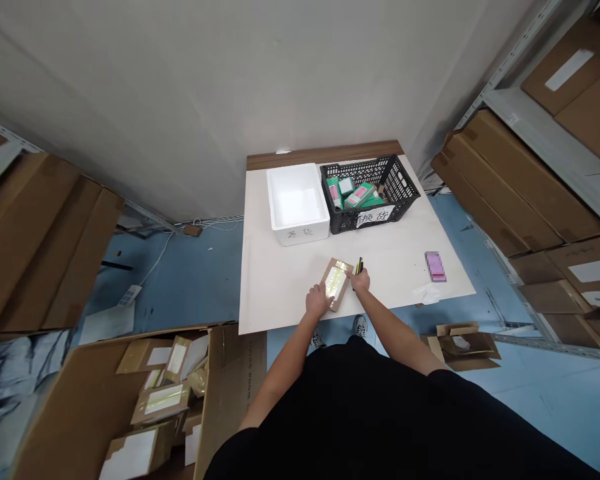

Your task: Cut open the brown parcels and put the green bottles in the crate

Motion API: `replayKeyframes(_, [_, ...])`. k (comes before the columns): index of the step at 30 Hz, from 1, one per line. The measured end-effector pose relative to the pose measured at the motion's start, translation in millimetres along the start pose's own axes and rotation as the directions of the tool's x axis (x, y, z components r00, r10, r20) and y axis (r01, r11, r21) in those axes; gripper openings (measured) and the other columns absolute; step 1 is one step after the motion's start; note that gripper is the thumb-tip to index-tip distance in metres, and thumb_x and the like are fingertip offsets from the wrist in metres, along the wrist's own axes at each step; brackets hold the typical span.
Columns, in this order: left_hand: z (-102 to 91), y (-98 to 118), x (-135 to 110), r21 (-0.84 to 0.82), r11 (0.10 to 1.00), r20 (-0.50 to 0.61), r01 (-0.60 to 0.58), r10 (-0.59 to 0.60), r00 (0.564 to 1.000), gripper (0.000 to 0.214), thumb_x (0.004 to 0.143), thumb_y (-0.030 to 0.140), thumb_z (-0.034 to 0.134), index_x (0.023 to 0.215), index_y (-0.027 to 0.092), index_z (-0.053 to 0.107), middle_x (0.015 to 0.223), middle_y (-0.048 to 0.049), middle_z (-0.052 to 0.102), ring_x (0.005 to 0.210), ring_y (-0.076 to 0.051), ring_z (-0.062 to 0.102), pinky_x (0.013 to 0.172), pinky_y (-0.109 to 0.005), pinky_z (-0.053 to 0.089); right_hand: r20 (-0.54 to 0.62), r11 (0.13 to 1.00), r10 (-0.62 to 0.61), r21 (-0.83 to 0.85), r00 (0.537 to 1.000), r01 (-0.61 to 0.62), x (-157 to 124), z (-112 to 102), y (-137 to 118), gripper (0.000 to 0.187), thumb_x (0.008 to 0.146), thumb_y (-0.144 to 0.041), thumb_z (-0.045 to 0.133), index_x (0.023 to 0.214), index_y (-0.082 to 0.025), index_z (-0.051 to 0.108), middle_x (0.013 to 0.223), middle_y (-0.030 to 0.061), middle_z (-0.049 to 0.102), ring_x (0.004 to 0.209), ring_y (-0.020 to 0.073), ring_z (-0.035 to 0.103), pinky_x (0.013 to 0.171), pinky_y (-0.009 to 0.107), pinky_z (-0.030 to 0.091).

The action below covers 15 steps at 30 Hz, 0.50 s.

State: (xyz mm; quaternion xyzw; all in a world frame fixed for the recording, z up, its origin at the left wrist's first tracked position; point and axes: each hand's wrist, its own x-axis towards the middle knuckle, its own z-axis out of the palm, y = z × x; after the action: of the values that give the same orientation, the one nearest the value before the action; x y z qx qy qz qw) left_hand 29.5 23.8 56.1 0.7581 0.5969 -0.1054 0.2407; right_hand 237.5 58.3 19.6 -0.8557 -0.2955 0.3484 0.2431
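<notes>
A small brown cardboard parcel with a white label and shiny clear tape lies on the white table near its front edge. My left hand grips the parcel's lower left side, thumb on the top. In my right hand is a black and yellow utility knife, its handle end pointing up past the fingers. The right fingers touch the parcel's upper right side. Whether the blade is out is hidden by that hand.
Behind the parcel stand a white foam box and a black plastic crate holding several green boxes. A purple blurred item lies on the table at right. A large carton of parcels is at lower left; shelves of cartons flank the right.
</notes>
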Motion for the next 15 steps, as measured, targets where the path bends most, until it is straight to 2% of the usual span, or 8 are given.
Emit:
replayKeyframes(2, [14.9, 11.0, -7.2, -0.018, 1.000, -0.037, -0.002, 0.001, 0.999, 0.077, 0.106, 0.052, 0.051, 0.169, 0.013, 0.030, 0.143, -0.0231, 0.059, 0.128, -0.035, 0.058, 0.102, -0.041, 0.049, 0.029, 0.998, -0.009, 0.069, 1.000, 0.007, -7.0, -0.4, 4.5, 0.053, 0.086, -0.054, 0.074, 0.123, -0.017, 0.065, 0.099, 0.0117, 0.078, 0.092, 0.0290, 0.077, 0.073, 0.035, 0.061])
replayKeyframes(5, [25.2, 7.5, -10.0, -0.099, 0.995, -0.050, 0.007, -0.012, 0.999, 0.076, 0.107, 0.053, 0.048, 0.170, 0.016, 0.027, 0.145, -0.0222, 0.060, 0.130, -0.034, 0.058, 0.101, -0.041, 0.050, 0.084, 0.973, -0.014, 0.233, 0.996, -0.006, -23.5, 2.0, 13.4, 0.042, 0.090, -0.055, 0.065, 0.111, -0.018, 0.066, 0.087, 0.0067, 0.076, 0.079, 0.0246, 0.075, 0.063, 0.030, 0.059])
replayKeyframes(7, [22.2, -11.1, -5.7, -0.198, 0.980, -0.019, 0.009, -0.013, 1.000, 0.078, 0.107, 0.054, 0.047, 0.172, 0.019, 0.024, 0.151, -0.0202, 0.058, 0.133, -0.033, 0.058, 0.102, -0.039, 0.050, 0.140, 0.931, -0.030, 0.365, 0.990, -0.023, -34.4, 5.0, 15.0, 0.038, 0.090, -0.053, 0.065, 0.107, -0.020, 0.065, 0.091, 0.0072, 0.076, 0.082, 0.0233, 0.075, 0.064, 0.029, 0.059])
replayKeyframes(9, [14.4, -39.2, 1.2, -0.309, 0.951, 0.018, 0.021, -0.016, 1.000, 0.078, 0.106, 0.056, 0.047, 0.173, 0.023, 0.024, 0.155, -0.0168, 0.058, 0.135, -0.030, 0.060, 0.103, -0.036, 0.050, 0.232, 0.868, -0.088, 0.494, 0.969, -0.040, -41.9, 8.1, 10.8, 0.034, 0.088, -0.050, 0.068, 0.106, -0.021, 0.064, 0.101, 0.0088, 0.077, 0.092, 0.0231, 0.075, 0.070, 0.030, 0.061])
replayKeyframes(11, [6.6, -69.8, 7.8, -0.391, 0.918, 0.027, 0.068, -0.062, 0.998, 0.071, 0.106, 0.056, 0.047, 0.169, 0.025, 0.035, 0.154, -0.0133, 0.061, 0.137, -0.028, 0.061, 0.107, -0.036, 0.049, 0.335, 0.817, -0.140, 0.570, 0.932, -0.083, -45.2, 10.8, 2.9, 0.033, 0.085, -0.047, 0.073, 0.105, -0.022, 0.065, 0.103, 0.0085, 0.076, 0.096, 0.0227, 0.075, 0.074, 0.030, 0.061])
replayKeyframes(13, [2.5, -95.8, 12.2, -0.451, 0.882, -0.017, 0.134, -0.159, 0.987, 0.061, 0.107, 0.052, 0.045, 0.159, 0.023, 0.053, 0.154, -0.0126, 0.063, 0.142, -0.028, 0.058, 0.113, -0.036, 0.046, 0.403, 0.810, -0.147, 0.573, 0.903, -0.124, -45.6, 12.8, -4.7, 0.034, 0.080, -0.046, 0.078, 0.102, -0.022, 0.065, 0.096, 0.0060, 0.073, 0.089, 0.0208, 0.073, 0.073, 0.029, 0.060])
replayKeyframes(15, [3.9, -112.1, 14.1, -0.549, 0.818, -0.031, 0.171, -0.224, 0.974, 0.055, 0.109, 0.047, 0.039, 0.152, 0.020, 0.062, 0.157, -0.0121, 0.062, 0.147, -0.026, 0.055, 0.118, -0.034, 0.043, 0.403, 0.822, -0.120, 0.552, 0.907, -0.136, -46.0, 15.1, -8.5, 0.036, 0.077, -0.047, 0.081, 0.097, -0.022, 0.064, 0.087, 0.0024, 0.069, 0.078, 0.0179, 0.069, 0.069, 0.027, 0.058])
